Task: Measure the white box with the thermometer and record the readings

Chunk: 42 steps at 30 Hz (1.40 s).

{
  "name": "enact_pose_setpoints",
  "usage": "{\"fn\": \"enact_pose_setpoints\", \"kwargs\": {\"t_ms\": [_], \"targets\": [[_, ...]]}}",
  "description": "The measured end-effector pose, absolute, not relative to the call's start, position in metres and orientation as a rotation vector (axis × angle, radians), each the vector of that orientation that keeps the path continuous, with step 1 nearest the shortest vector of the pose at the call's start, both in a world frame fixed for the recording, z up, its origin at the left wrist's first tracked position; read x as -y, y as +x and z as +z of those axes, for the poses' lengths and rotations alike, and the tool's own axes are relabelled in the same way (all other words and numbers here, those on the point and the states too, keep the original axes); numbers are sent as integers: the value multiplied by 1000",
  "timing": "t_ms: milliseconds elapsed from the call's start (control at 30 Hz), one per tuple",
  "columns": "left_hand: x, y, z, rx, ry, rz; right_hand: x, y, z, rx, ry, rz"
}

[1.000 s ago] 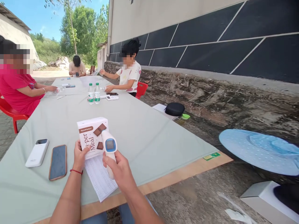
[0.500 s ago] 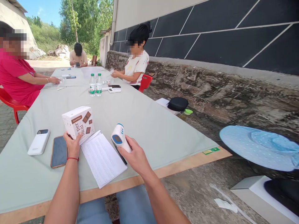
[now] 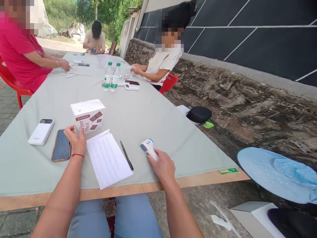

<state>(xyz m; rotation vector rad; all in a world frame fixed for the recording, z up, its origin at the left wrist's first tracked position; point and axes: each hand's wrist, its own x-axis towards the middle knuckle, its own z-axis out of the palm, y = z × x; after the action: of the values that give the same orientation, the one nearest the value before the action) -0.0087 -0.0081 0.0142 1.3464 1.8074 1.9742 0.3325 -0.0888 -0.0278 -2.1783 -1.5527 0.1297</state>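
Note:
A white and brown NutriMotion box (image 3: 89, 116) stands upright on the table. Just in front of its lower left corner is my left hand (image 3: 76, 140), fingers apart and holding nothing; whether a fingertip still touches the box I cannot tell. My right hand (image 3: 163, 167) grips the handle of a white and blue infrared thermometer (image 3: 148, 147), low over the tabletop. Between my hands lie handwritten paper sheets (image 3: 107, 162) and a black pen (image 3: 126, 156). A phone (image 3: 61, 147) lies left of my left hand, partly behind its fingers.
A white power bank (image 3: 41, 132) lies at the left. Two water bottles (image 3: 111, 77) stand farther up the table (image 3: 138, 115). Several people sit around it, one in a pink shirt (image 3: 18, 46). A blue dotted hat (image 3: 274, 172) is beyond the right corner.
The box went from tilted in my left hand to upright on the table, and that hand has loosened. My right hand carried the thermometer right and down, off the pen.

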Motion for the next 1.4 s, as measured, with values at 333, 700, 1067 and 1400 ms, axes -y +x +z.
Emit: {"fn": "enact_pose_setpoints", "kwargs": {"t_ms": [333,700,1067,1400], "targets": [[50,61,5,-1081,1874,1063,92,264,-26,1773,-1750,452],[48,51,-20,-1107,2225,461,115,273,-21,1369,-1413,918],[52,51,9,-1179,2421,-47,150,271,-49,1114,-1010,1217],[57,57,15,-1213,2415,-112,151,257,-48,1172,-1204,939]]}}
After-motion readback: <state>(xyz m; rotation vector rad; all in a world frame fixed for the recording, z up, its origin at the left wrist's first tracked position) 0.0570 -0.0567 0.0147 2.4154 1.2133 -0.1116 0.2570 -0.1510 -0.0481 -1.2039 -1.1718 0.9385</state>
